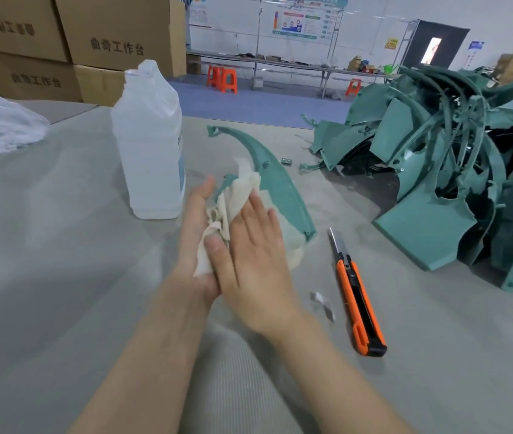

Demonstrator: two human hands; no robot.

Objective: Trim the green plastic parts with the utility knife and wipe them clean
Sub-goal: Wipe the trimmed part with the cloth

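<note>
Both hands meet over a crumpled beige cloth (233,195) at table (61,245) centre. Left hand (195,223) lies palm up under the cloth, fingers (203,191) extended, cupping it rather than clenched. Right hand (253,245) presses flat on top, fingers (258,211) straight and spread, released, not gripping. The cloth is sandwiched between the two palms and drapes onto a curved green part (275,180) lying on the table just behind the hands. Orange utility knife (356,296) lies untouched on the table right of the right hand, blade out, pointing away. Small clear scrap (322,303) between knife and right wrist. Translucent bottle (150,145) upright left of the hands, near the left fingertips. Pile of green parts (455,170) far right, well apart from the hands. Cardboard boxes (76,42) behind, top left.
</note>
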